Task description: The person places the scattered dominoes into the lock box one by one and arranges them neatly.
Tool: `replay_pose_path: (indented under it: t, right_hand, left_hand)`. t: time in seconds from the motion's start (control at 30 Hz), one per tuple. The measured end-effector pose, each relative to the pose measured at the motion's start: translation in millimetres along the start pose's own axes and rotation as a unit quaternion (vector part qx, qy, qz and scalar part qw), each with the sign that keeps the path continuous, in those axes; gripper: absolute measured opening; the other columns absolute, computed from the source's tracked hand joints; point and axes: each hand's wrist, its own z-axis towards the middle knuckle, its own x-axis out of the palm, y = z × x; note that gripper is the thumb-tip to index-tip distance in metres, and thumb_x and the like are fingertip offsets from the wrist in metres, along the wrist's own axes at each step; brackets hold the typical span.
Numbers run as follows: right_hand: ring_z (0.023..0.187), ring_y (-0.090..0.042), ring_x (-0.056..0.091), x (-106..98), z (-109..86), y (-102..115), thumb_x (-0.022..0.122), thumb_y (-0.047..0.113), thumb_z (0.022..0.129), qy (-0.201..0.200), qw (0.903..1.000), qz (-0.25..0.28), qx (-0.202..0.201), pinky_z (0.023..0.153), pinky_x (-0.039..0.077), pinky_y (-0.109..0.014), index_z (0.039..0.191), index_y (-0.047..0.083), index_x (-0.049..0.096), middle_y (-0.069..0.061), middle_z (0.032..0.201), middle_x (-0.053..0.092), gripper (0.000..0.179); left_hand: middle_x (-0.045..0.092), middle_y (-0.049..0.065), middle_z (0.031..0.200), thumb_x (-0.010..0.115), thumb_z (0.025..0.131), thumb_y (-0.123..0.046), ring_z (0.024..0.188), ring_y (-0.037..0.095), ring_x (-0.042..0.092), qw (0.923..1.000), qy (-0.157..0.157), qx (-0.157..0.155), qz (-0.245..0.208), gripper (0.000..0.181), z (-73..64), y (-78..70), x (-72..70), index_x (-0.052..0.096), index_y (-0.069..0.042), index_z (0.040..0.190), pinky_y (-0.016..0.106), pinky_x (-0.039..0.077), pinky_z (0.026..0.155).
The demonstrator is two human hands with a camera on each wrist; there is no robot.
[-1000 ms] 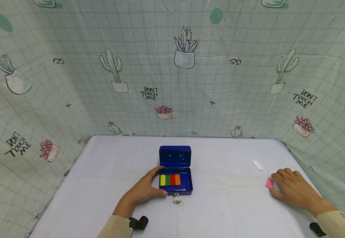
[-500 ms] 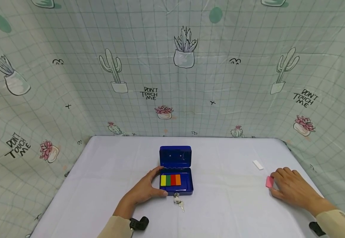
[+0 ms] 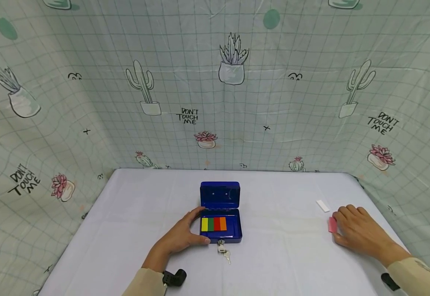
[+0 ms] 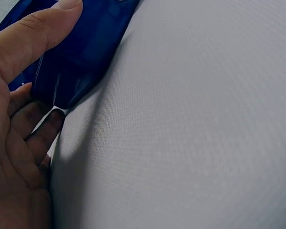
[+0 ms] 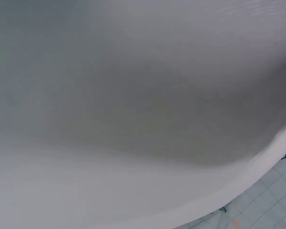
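A blue metal cash box (image 3: 233,237) stands on the table with its lid (image 3: 220,195) raised. Inside it, at the left, yellow, green, red and orange blocks (image 3: 214,224) lie side by side. My left hand (image 3: 179,237) grips the box's left end, thumb at the front corner and fingers toward the back; the left wrist view shows the thumb (image 4: 43,33) over the blue wall. Far to the right, my right hand (image 3: 361,232) pinches a pink block (image 3: 332,225) between thumb and fingers, low over the cloth. The right wrist view shows no hand or block.
Keys (image 3: 225,252) hang from the lock at the box's front. A white block (image 3: 323,206) lies just behind and left of my right hand. White cloth (image 3: 281,255) covers the table, and a patterned curtain (image 3: 252,102) surrounds the back and sides.
My right hand has moved slightly left with the pink block. The left hand and the box stay as they were.
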Motion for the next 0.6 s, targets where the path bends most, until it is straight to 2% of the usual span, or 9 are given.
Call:
replay_pose_path:
  t: [0.37,0.6]
  right_hand:
    - [0.083,-0.028,0.053,6.5,22.8,10.6,0.069,0.035,0.074,0.006,0.9999,-0.009,-0.01,0.073,0.043,-0.046,0.094,0.007,0.064,-0.006,0.087,0.056,0.034]
    - [0.086,-0.03,0.054,10.1,37.3,17.7,0.068,0.038,0.077,0.011,0.9996,-0.018,-0.018,0.076,0.045,-0.047,0.098,0.004,0.066,-0.01,0.091,0.06,0.04]
  left_hand:
    - [0.04,0.011,0.169,0.097,0.074,-0.037,0.157,0.041,0.031,1.0,0.004,0.002,-0.005,0.104,-1.2,-2.2,-0.2,0.041,-0.028,0.161,0.072,0.022,0.124]
    - [0.038,0.012,0.169,0.097,0.075,-0.037,0.157,0.041,0.031,0.9999,0.006,0.006,-0.005,0.104,-0.6,-1.4,-1.6,0.04,-0.028,0.162,0.072,0.021,0.124]
